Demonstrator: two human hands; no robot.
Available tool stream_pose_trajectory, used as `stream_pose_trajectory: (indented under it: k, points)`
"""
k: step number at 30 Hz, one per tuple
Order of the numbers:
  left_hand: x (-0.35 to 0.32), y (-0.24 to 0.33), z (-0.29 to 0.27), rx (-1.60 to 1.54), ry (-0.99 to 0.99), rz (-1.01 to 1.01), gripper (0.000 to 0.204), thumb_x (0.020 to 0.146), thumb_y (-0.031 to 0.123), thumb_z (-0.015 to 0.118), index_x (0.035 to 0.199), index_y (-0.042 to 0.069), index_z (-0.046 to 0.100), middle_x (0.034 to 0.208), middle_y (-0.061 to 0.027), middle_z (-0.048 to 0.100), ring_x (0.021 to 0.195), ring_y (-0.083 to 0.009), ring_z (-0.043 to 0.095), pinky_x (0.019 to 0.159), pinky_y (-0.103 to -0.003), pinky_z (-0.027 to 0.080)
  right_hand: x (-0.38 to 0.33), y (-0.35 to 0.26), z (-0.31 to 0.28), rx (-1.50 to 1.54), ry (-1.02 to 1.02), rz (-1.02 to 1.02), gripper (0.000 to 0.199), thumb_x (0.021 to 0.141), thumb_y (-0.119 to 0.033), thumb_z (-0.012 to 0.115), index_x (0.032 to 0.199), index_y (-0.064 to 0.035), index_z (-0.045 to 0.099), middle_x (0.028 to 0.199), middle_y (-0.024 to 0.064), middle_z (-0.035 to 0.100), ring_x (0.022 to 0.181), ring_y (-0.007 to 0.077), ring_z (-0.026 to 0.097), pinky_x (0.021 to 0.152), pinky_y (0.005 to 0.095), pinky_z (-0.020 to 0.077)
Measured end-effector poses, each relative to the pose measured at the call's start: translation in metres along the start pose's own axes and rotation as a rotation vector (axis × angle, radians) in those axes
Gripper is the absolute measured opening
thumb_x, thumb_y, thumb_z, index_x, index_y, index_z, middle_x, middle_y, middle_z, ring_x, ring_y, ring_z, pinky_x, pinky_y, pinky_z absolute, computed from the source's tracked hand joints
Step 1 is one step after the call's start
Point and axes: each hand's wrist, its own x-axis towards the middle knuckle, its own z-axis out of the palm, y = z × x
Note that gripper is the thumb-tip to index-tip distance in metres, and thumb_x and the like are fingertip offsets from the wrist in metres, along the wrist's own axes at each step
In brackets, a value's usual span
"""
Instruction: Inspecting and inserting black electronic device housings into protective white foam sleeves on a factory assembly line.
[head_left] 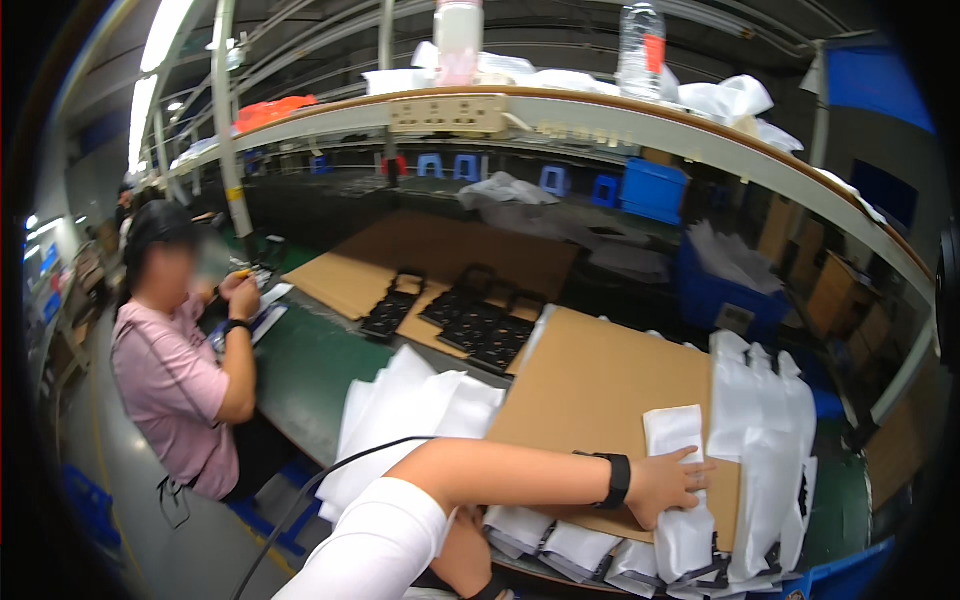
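Observation:
My left arm (520,470), in a white sleeve with a black band at the wrist, stretches across toward the right. My left hand (670,487) lies palm down on a white pouch (675,430), its fingers spread. That pouch rests on a brown cardboard sheet (590,390), with its near end over the sheet's edge. More white pouches (580,548) stick out along the near edge, dark pieces showing at their ends. Only part of my right arm (465,562) shows below the left one; the lower edge cuts off my right hand.
Long filled white pouches (755,440) lie right of the cardboard. Loose white sheets (400,410) are left of it. Beyond sit black frame-like parts (490,325). A shelf (560,105) crosses overhead. A co-worker (180,350) sits left; a blue bin (725,285) stands far right.

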Motion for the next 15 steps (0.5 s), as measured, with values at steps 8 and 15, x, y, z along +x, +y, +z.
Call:
stream_pose_trajectory:
  k: [8, 15]
  points:
    - [-0.059, 0.025, -0.003, -0.136, -0.047, -0.352, 0.083, 0.056, 0.036, 0.076, 0.127, 0.006, 0.045, 0.123, -0.0267, 0.041, 0.118, -0.0396, 0.042, 0.1, -0.055, 0.031, -0.004, -0.013, -0.035, 0.058, 0.08, -0.057, 0.036, 0.079, -0.023, 0.055, 0.104, 0.0029, 0.06, 0.111, 0.0236, 0.057, 0.115, 0.0387, 0.047, 0.098, 0.0495, 0.0378]
    - [-0.148, 0.017, -0.018, -0.174, 0.115, -0.624, 0.087, 0.062, 0.032, 0.077, 0.136, 0.011, 0.037, 0.127, -0.0257, 0.039, 0.122, -0.0399, 0.038, 0.099, -0.05, 0.03, 0.009, -0.014, -0.036, 0.061, -0.015, 0.033, 0.052, 0.065, -0.025, 0.07, 0.115, -0.0123, 0.061, 0.119, 0.021, 0.052, 0.118, 0.0415, 0.041, 0.098, 0.0591, 0.0315]
